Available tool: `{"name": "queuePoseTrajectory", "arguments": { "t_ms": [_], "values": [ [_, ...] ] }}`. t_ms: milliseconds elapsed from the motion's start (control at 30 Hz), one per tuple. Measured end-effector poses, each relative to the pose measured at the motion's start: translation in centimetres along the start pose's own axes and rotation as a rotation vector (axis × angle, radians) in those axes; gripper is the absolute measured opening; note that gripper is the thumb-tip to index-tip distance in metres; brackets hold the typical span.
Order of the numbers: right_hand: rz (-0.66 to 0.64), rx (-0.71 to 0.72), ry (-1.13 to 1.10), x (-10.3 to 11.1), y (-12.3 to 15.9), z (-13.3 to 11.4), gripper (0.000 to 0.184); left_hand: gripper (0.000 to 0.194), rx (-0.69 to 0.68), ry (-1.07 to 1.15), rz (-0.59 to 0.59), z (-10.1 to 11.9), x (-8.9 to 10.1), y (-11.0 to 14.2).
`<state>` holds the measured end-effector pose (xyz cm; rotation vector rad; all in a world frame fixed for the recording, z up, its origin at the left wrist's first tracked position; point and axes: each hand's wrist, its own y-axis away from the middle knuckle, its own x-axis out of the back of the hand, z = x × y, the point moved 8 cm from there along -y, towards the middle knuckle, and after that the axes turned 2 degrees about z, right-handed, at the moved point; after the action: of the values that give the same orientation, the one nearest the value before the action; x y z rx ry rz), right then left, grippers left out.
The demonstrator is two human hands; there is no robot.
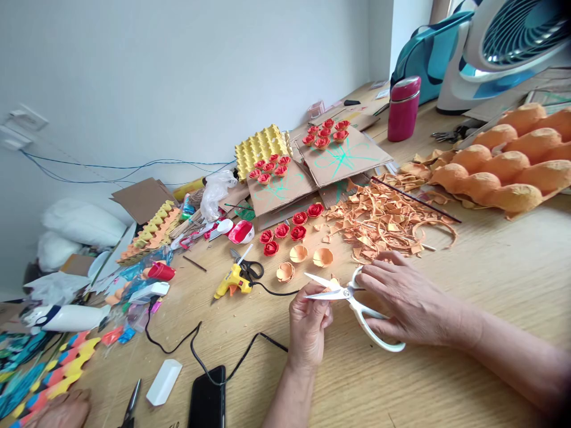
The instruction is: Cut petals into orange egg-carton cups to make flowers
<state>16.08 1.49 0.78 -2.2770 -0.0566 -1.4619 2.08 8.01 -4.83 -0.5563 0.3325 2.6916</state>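
My right hand [404, 300] has its fingers and thumb in the handles of white scissors [347, 293], whose blades are spread apart and point left. A small orange piece of egg carton [333, 281] is pinched in my left hand [307, 333], between the blades and partly hidden by them and my fingers. Just beyond the blades, orange carton cups [323, 257] sit on the table. Behind these stand several red paper-pulp roses [298, 232]. A heap of orange carton scraps [379, 217] lies past my right hand.
A yellow glue gun [234, 281] with a trailing cord lies left of my hands, beside black scissors [253, 270]. A phone [207, 398] is at the near edge. Orange egg trays [504, 157], a pink flask [404, 110] and a fan stand right. Another person's hand [62, 410] shows lower left.
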Motion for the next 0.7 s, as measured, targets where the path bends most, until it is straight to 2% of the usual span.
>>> {"name": "queuePoseTrajectory", "arguments": {
  "t_ms": [700],
  "values": [
    [-0.041,0.096,-0.223,-0.13,0.14,-0.85,0.022,0.025,0.041,0.041,-0.012,-0.10,-0.25,0.27]
  ]
}}
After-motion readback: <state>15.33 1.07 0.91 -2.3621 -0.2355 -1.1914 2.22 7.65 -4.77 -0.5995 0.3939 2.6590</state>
